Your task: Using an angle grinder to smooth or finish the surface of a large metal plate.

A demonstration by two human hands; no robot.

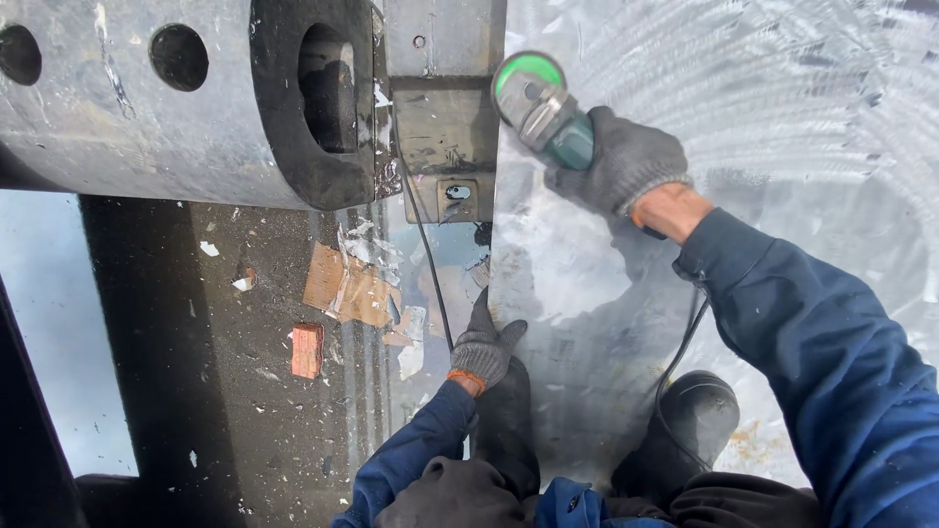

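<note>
Your right hand (626, 161) has its grip closed around the body of the grinder (548, 112), whose green-guarded disc sits just beyond your fingers at the left edge of the steel plate (763, 117). Your left hand (484, 347) lies nearer your body, its fingers spread flat on that same edge, gripping nothing. The cord (685, 342) trails back from the right wrist, between your boots (690, 420). To the left of the left grip, cardboard scraps (342, 284) and a brick piece (307, 350) lie on the floor below. As I judge it, hold the disc shallow to the edge, let it cut with light, even pressure, and keep the bracing hand well apart from the disc.
</note>
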